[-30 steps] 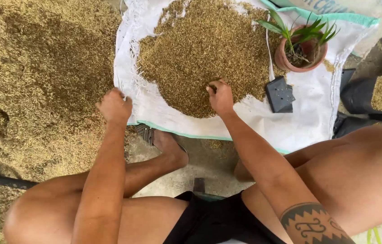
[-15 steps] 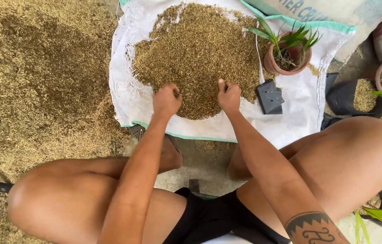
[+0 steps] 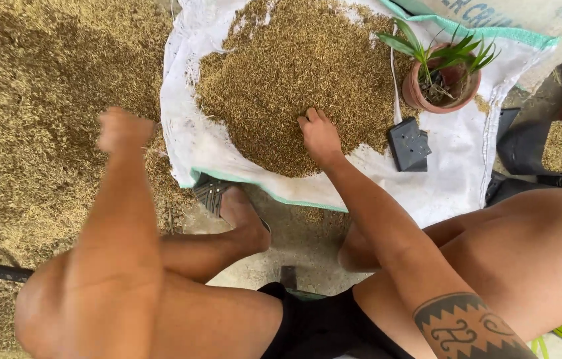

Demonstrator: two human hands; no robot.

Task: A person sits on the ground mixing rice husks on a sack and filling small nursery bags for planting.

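Outdoors, rice husks blanket the ground at 9 o'clock. Right hand (image 3: 321, 136) lies spread on the husk mound (image 3: 294, 80), heaped on a white sack (image 3: 453, 179) for containment; blurred left hand (image 3: 123, 131) looks fisted, contents unclear.

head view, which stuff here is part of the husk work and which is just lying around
In the work:
- right hand, pressed on the husk pile
- white sack under that pile
- left hand, blurred, over the loose husk heap

Lying about:
- potted plant
- small dark square block
- black grow bags
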